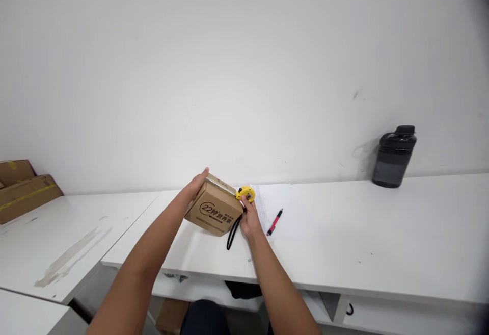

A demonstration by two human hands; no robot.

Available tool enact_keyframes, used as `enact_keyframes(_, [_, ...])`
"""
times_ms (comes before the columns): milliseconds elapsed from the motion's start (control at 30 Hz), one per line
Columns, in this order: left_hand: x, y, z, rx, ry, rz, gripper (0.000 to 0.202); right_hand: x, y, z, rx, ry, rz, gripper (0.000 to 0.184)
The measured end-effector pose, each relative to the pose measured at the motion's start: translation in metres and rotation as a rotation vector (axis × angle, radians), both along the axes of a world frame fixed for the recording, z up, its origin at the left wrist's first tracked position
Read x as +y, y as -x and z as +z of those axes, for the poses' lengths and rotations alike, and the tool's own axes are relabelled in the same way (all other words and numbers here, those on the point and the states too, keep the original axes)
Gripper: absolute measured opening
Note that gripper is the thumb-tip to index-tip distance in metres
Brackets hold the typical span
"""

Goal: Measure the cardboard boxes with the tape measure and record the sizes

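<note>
A small brown cardboard box [214,211] with black print is tilted on the white table [382,233]. My left hand [197,184] grips its far left top corner, fingers wrapped over the edge. My right hand [250,217] is closed on a yellow tape measure [245,192] held against the box's right top corner. The tape lies along the box's top edge. A black wrist strap [233,233] hangs from the tape measure down to the table.
A white sheet of paper [275,200] with a red pen [275,221] on it lies just right of the box. A dark bottle [394,156] stands at the back right against the wall. Flat cardboard boxes [23,192] lie on another table at far left.
</note>
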State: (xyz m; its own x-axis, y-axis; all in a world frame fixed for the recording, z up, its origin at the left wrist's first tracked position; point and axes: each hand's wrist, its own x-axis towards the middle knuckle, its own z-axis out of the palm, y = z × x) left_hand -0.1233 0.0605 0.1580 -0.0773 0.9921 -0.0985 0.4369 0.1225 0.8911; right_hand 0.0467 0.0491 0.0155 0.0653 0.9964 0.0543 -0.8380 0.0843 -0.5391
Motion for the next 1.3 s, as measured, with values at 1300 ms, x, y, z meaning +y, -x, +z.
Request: enact_keyframes(1300, [-0.040,0.028,-0.017,0.804,0.062,0.130,0.074,-0.044,0.012,0.018,-0.345,-0.358,-0.064,0.068])
